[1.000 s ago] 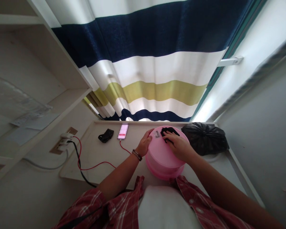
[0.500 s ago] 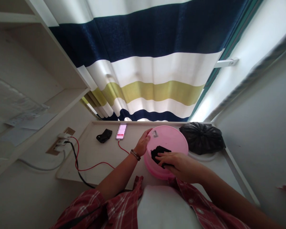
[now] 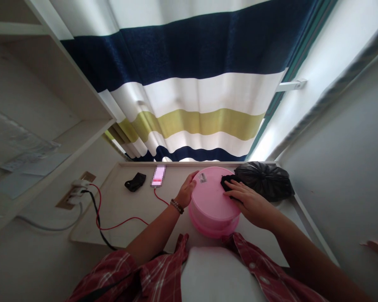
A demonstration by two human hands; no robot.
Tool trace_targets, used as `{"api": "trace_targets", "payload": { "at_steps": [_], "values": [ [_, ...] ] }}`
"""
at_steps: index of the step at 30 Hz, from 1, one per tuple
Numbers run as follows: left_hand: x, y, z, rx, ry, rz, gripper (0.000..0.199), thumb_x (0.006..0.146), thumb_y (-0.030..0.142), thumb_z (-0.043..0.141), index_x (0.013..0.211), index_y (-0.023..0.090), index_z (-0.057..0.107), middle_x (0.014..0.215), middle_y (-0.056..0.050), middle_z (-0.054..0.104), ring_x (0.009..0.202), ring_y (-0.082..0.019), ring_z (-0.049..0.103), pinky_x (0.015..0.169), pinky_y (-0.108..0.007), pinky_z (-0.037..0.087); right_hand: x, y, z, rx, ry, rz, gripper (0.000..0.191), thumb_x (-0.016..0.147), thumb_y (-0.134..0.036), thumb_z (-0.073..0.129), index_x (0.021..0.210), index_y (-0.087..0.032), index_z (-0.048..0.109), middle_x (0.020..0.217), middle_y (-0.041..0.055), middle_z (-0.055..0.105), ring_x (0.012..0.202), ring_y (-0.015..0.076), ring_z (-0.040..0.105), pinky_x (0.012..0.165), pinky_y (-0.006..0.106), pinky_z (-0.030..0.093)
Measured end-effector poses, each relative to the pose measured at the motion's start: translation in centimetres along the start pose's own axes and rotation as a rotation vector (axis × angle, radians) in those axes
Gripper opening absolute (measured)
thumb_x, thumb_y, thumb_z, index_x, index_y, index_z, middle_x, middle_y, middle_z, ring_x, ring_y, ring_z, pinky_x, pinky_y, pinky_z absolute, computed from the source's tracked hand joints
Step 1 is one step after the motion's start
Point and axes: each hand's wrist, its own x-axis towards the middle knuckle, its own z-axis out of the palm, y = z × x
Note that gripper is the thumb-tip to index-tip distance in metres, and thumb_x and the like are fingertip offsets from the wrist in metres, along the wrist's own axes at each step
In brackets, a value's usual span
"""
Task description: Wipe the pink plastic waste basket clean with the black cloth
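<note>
A round pink plastic tub [image 3: 212, 205] stands on the desk before me, its flat face with a barcode sticker [image 3: 203, 178] tilted up towards me. My left hand [image 3: 186, 189] grips the tub's left edge, with a beaded bracelet on that wrist. On the upper right of the flat face lies a black cloth [image 3: 227, 181], under the fingers of my right hand [image 3: 247, 200], which presses it against the plastic. Part of the cloth is hidden beneath those fingers.
A phone [image 3: 158, 175] on a red cable and a small black crumpled item [image 3: 135, 182] lie left of the tub. A full black plastic bag [image 3: 267, 182] sits close on the right. Plugs [image 3: 77, 191] fill a wall socket beside the desk; a striped curtain [image 3: 189, 121] hangs behind.
My right hand has slid the black cloth from the tub's lower middle up to its upper right edge. My left hand keeps its hold. The view has shifted slightly.
</note>
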Motion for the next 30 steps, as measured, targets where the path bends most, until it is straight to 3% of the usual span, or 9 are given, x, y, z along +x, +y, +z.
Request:
{"api": "trace_targets", "payload": {
  "at_steps": [7,13,17,24,30],
  "values": [
    [-0.1,0.1,0.0,-0.009,-0.003,-0.002,0.049,0.087,0.043,0.044,0.131,0.022,0.041,0.129,-0.009,0.05,0.113,-0.023,0.051,0.099,-0.042,0.039,1.1,0.9,0.9,-0.012,0.198,-0.014,0.063,0.081,-0.022,0.051,0.141,-0.016,0.031,0.139,0.0107,0.043,0.131,0.024,0.035,0.111,0.045,0.026],
    [-0.4,0.4,0.1,-0.006,0.001,-0.007,0.048,0.088,0.042,0.043,0.132,0.022,0.042,0.128,-0.009,0.051,0.111,-0.023,0.052,0.096,-0.042,0.041,1.9,2.4,1.6,-0.083,0.159,0.024,0.047,0.085,-0.016,0.04,0.132,-0.015,0.047,0.138,0.0109,0.046,0.132,0.0248,0.034,0.11,0.049,0.026],
    [-0.3,0.3,0.0,-0.004,0.005,0.001,0.048,0.088,0.041,0.044,0.132,0.022,0.041,0.132,-0.009,0.048,0.115,-0.023,0.05,0.1,-0.042,0.038,3.6,2.2,1.4,-0.087,0.134,0.038,0.046,0.086,-0.016,0.04,0.131,-0.014,0.048,0.138,0.0113,0.045,0.132,0.0243,0.034,0.11,0.047,0.027],
    [-0.2,0.5,0.2,0.022,0.006,0.051,0.047,0.089,0.04,0.041,0.131,0.02,0.042,0.133,-0.009,0.048,0.118,-0.023,0.048,0.104,-0.043,0.035,7.7,-1.6,2.4,-0.011,0.142,0.005,0.039,0.087,-0.015,0.038,0.122,-0.012,0.056,0.135,0.0132,0.049,0.129,0.0234,0.038,0.108,0.044,0.03],
    [-0.3,1.1,0.3,0.057,0.04,0.116,0.044,0.091,0.04,0.037,0.13,0.02,0.044,0.134,-0.006,0.046,0.127,-0.02,0.04,0.113,-0.039,0.024,7.7,-5.8,4.1,0.046,0.096,-0.156,0.038,0.087,-0.015,0.04,0.121,-0.01,0.056,0.131,0.0145,0.052,0.128,0.0238,0.04,0.108,0.043,0.031]
  ]
}}
